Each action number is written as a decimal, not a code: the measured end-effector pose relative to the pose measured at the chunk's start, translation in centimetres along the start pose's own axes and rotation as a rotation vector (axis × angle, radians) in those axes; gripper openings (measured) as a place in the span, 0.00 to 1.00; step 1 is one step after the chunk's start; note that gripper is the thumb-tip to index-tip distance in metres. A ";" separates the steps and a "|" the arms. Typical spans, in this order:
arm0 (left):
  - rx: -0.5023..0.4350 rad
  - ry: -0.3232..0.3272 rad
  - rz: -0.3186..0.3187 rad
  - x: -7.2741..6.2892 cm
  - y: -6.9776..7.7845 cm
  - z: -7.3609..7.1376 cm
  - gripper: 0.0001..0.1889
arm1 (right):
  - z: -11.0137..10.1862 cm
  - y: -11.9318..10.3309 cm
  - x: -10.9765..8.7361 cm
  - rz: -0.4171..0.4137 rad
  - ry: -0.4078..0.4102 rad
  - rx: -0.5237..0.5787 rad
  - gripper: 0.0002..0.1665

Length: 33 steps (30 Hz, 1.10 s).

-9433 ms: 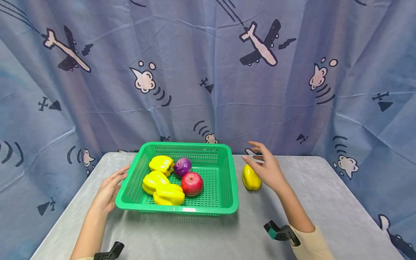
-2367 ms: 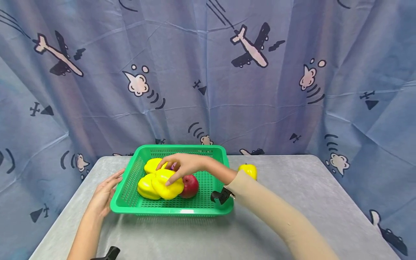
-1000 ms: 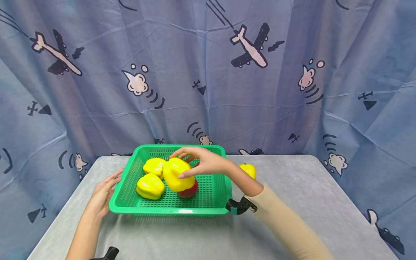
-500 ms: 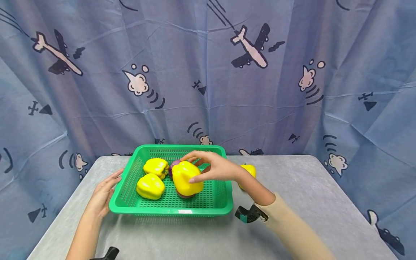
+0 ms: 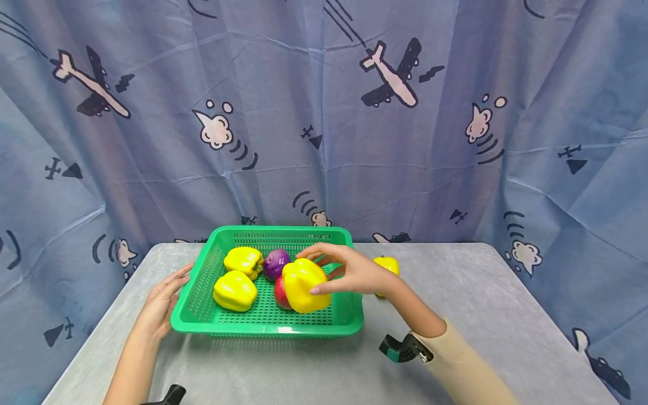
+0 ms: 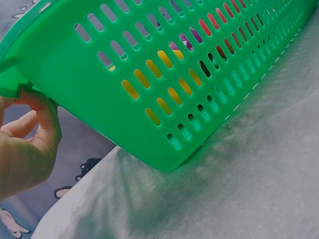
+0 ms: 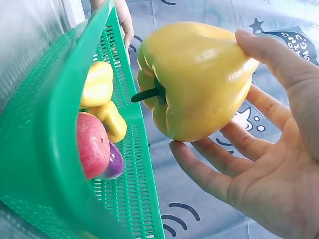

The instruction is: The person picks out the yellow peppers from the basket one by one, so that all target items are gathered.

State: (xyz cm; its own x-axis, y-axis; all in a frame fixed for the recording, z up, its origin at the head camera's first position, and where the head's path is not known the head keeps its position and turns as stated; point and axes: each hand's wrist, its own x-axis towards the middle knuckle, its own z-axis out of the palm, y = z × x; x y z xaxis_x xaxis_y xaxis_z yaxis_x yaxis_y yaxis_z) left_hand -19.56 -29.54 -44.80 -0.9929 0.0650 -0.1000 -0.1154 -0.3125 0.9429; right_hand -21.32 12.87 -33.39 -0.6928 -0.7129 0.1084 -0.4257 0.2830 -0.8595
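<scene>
A yellow bell pepper (image 5: 305,286) is held by my right hand (image 5: 351,270) over the right half of the green basket (image 5: 268,329). The right wrist view shows that pepper (image 7: 194,82) between thumb and fingertips, its dark green stem toward the basket. At the basket's left side, my left hand (image 5: 164,298) holds the rim; in the left wrist view a bent digit of this hand (image 6: 30,149) hooks under the lip. Inside the basket lie two more yellow bell peppers (image 5: 235,291), a purple onion-like ball (image 5: 276,264) and a red pomegranate-like fruit (image 5: 282,292), partly hidden behind the held pepper.
Another yellow bell pepper (image 5: 387,265) stands on the grey table (image 5: 481,315) to the basket's right, partly behind my right forearm. A blue curtain (image 5: 324,112) printed with airplanes hangs beyond the table's back edge.
My right hand has lifted a yellow bell pepper off the basket's left-hand group and carried it rightward, past the purple ball and across the red fruit. My left hand stays at the rim.
</scene>
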 end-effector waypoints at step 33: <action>-0.010 0.005 -0.012 -0.2 0.2 0.3 0.21 | -0.9 0.6 -6.0 -0.045 0.128 0.015 0.33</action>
State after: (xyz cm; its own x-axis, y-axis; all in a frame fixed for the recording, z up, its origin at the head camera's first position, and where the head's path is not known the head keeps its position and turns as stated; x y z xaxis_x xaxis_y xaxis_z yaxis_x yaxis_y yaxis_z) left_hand -19.34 -29.28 -44.50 -0.9915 0.0641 -0.1129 -0.1276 -0.3210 0.9384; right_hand -17.93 17.93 -34.15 -0.7423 -0.6366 0.2092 -0.4501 0.2424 -0.8595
